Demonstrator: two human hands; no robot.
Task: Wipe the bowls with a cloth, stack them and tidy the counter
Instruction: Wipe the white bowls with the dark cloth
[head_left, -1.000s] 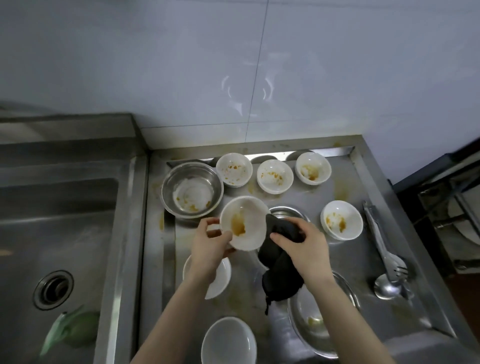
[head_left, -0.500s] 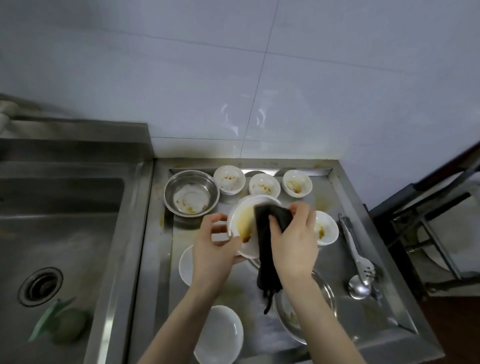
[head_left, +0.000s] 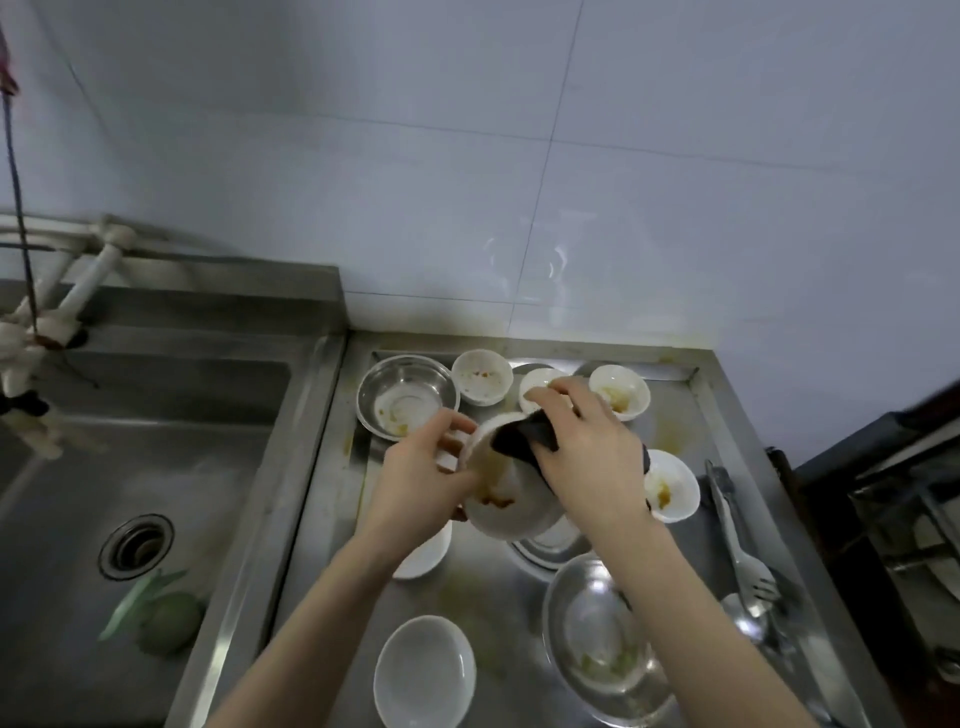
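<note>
My left hand (head_left: 415, 483) grips the rim of a white bowl (head_left: 501, 501) smeared with brown sauce, held tilted above the steel counter (head_left: 498, 597). My right hand (head_left: 587, 457) presses a dark cloth (head_left: 519, 439) into that bowl. Three dirty small white bowls stand at the back: one (head_left: 480, 376), one (head_left: 540, 382) partly behind my fingers, and one (head_left: 621, 397). Another stained bowl (head_left: 672, 488) sits to the right. A clean-looking white bowl (head_left: 423, 670) rests at the front, and another (head_left: 423, 553) lies partly under my left wrist.
A steel bowl (head_left: 405, 400) stands at the back left and a larger steel bowl (head_left: 602, 644) at the front right. Tongs (head_left: 730, 525) and a spoon (head_left: 743, 621) lie along the right edge. The sink (head_left: 135, 467) on the left holds a green fruit (head_left: 169, 629).
The cloth has gone from beside the bowl into it, and my right hand now rubs further inside. The camera tilted up, showing more wall and the tap.
</note>
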